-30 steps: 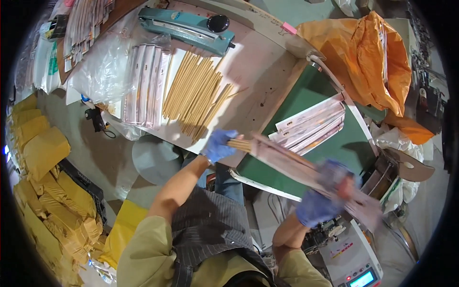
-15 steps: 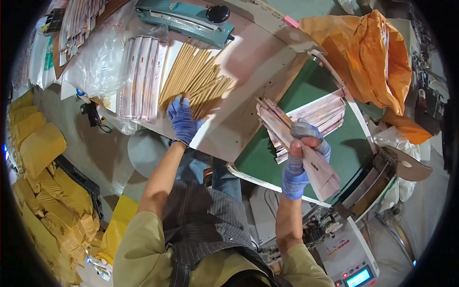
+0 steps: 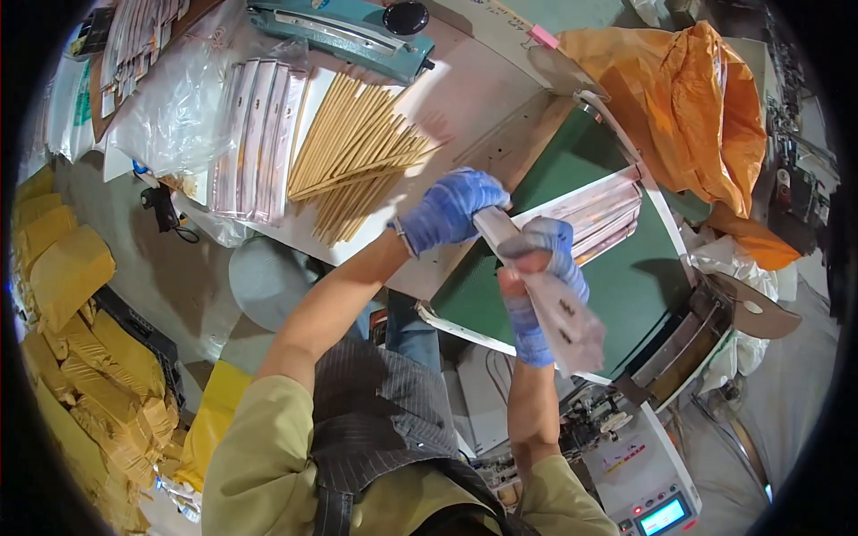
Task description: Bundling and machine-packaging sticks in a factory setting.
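My right hand (image 3: 542, 272), in a blue knitted glove with thumb tip bare, is closed round long, flat printed sleeves (image 3: 565, 323). Their lower ends hang past my wrist. At the upper end of these sleeves is my gloved left hand (image 3: 456, 207), its fingers curled and closed; what lies in them is hidden. Both hands are above the green belt (image 3: 630, 268), where a stack of printed sleeves (image 3: 608, 214) lies just beyond the right hand. To the left, a fanned pile of thin tan sticks (image 3: 357, 152) rests on the white table (image 3: 478, 116).
Filled sleeves (image 3: 259, 134) lie in a row beside clear plastic bags (image 3: 174, 112). A teal sealer-like machine (image 3: 344, 40) stands at the back. An orange bag (image 3: 670, 107) is at the right, a control box with a lit screen (image 3: 648, 482) below, yellow packages (image 3: 98, 384) at left.
My left hand has left the stick pile and moved right to the sleeves' upper end. A few sticks now lie crosswise on the pile. My right hand has shifted slightly left.
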A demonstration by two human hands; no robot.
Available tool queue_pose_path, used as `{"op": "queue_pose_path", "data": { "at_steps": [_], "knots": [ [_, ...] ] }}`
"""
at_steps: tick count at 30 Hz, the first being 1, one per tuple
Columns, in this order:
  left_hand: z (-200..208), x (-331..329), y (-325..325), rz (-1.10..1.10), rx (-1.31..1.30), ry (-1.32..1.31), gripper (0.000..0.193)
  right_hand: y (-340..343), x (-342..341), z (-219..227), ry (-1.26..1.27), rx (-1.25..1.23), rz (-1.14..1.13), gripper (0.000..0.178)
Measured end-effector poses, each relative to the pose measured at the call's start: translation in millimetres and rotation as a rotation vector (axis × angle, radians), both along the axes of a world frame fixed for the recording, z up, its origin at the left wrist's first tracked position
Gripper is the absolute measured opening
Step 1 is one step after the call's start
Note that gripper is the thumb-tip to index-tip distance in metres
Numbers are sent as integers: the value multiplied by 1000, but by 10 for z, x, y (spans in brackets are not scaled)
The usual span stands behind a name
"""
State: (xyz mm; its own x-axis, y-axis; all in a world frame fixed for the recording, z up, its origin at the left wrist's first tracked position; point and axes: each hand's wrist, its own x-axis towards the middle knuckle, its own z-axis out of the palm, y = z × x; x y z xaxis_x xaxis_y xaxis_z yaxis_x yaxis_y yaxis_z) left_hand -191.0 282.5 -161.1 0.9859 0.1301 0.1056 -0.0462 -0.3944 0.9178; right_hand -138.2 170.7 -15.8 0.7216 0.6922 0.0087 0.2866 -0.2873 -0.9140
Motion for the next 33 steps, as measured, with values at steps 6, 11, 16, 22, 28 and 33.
{"op": "queue_pose_path", "data": {
  "at_steps": [6,11,16,22,28,33],
  "knots": [
    [-264,-259,-3,285,87,84,80,38,-35,27,-18,218,-23,24],
    [-839,-268,-289,365,-51,-83,43,-94,-116,53,470,380,-141,24],
    [-548,-772,-418,606,-212,469,28,-185,169,691,234,518,-465,27],
    [-670,-1416,182,1060,488,469,56,-185,30,499,-676,-243,-125,25],
    [-508,-1393,584,909,737,455,87,98,-19,-350,-46,231,-180,20],
    [-375,-722,26,593,430,137,87,72,44,-314,1,243,-244,22]
  ]
}}
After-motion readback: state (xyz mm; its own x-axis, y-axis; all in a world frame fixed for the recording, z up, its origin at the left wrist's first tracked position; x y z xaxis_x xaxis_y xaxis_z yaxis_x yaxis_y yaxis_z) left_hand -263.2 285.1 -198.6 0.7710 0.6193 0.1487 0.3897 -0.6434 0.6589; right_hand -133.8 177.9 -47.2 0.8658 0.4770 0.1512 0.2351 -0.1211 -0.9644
